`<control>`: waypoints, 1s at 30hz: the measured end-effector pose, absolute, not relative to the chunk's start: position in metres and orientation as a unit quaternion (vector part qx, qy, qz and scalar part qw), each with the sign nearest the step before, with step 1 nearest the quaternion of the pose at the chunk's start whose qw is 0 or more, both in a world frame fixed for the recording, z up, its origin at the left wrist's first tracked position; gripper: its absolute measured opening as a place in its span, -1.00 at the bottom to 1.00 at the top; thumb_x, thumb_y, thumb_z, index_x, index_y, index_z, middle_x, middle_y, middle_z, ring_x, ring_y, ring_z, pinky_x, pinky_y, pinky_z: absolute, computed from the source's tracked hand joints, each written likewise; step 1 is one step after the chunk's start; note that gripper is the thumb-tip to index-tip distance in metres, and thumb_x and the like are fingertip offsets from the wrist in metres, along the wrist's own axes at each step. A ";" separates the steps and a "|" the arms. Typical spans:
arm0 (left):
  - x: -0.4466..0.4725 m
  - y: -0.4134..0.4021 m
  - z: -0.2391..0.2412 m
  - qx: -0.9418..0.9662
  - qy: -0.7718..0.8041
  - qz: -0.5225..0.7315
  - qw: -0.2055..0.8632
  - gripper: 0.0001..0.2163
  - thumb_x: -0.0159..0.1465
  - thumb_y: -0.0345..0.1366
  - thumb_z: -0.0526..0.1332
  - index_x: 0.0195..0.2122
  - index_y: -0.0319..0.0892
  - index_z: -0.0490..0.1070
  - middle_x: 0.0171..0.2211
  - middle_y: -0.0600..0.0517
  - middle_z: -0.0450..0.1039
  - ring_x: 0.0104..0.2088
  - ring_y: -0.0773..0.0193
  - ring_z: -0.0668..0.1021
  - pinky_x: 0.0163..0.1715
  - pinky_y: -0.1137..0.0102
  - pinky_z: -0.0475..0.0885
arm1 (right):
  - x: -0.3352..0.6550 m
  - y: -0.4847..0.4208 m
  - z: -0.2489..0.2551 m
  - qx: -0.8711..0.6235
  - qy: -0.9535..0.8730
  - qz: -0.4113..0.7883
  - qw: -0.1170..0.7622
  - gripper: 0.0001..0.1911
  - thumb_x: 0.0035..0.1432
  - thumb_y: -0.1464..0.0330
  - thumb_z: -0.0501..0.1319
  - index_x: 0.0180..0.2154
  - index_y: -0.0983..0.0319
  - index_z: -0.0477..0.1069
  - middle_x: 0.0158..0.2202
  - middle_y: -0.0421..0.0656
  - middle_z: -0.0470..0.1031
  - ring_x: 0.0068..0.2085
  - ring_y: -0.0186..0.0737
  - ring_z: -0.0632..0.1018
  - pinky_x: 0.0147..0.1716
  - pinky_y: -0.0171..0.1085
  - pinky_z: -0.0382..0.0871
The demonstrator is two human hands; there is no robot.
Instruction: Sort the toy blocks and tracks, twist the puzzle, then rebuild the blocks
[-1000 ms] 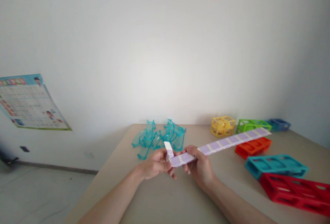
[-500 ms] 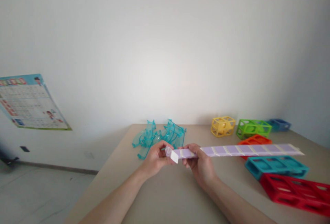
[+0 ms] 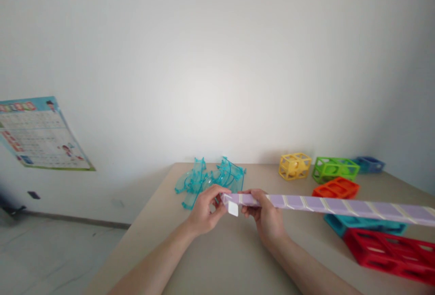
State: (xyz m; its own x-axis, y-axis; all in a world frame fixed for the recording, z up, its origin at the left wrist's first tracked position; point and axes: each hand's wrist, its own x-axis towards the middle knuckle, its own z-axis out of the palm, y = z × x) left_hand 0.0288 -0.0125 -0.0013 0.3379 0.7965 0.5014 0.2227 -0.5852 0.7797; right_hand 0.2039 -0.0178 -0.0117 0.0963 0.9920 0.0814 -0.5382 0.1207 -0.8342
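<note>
A long, narrow lilac box point(image 3: 319, 204) with pale cross stripes is held above the table and runs off the right edge of the view. At its near left end a small white flap point(image 3: 233, 208) hangs out. My left hand point(image 3: 205, 211) pinches that end between thumb and fingers. A short way along, my right hand point(image 3: 263, 215) grips the box, thumb on top and fingers beneath. What the box contains cannot be seen.
Clear teal plastic pieces point(image 3: 193, 184) lie behind my left hand. At the right stand open-frame blocks: yellow point(image 3: 294, 166), green point(image 3: 335, 169), blue point(image 3: 370, 164), orange point(image 3: 336, 188), turquoise point(image 3: 370, 225) and red point(image 3: 390, 254). A wall rises behind the table point(image 3: 217, 263).
The far end of the lilac box has swung down and nearer, now reaching past the right edge. The white flap has turned to hang lower. Both hands keep their hold.
</note>
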 end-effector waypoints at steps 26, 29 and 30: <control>0.039 -0.002 -0.005 0.527 0.472 0.545 0.449 -0.63 0.08 -0.07 0.30 -0.64 -0.20 0.23 -0.77 0.14 0.28 -0.80 0.38 0.35 -0.79 0.49 0.27 | 0.203 -0.025 -0.013 -0.273 -0.479 0.551 0.626 -0.76 0.07 0.20 0.27 -0.38 0.27 0.52 -0.43 -0.09 0.55 -0.54 -0.26 0.49 -0.56 -0.29 0.36; 0.039 -0.003 -0.005 0.508 0.466 0.556 0.465 -0.63 0.07 -0.06 0.31 -0.64 -0.19 0.21 -0.77 0.15 0.28 -0.81 0.38 0.35 -0.80 0.47 0.29 | 0.203 -0.027 -0.009 -0.275 -0.490 0.544 0.623 -0.76 0.07 0.19 0.28 -0.38 0.26 0.52 -0.44 -0.11 0.54 -0.53 -0.24 0.49 -0.54 -0.28 0.37; 0.039 -0.003 -0.005 0.504 0.463 0.558 0.470 -0.63 0.07 -0.06 0.30 -0.64 -0.19 0.21 -0.78 0.15 0.27 -0.82 0.38 0.34 -0.81 0.47 0.30 | 0.203 -0.028 -0.008 -0.277 -0.495 0.540 0.622 -0.75 0.07 0.19 0.28 -0.38 0.25 0.52 -0.45 -0.11 0.53 -0.53 -0.24 0.49 -0.54 -0.28 0.37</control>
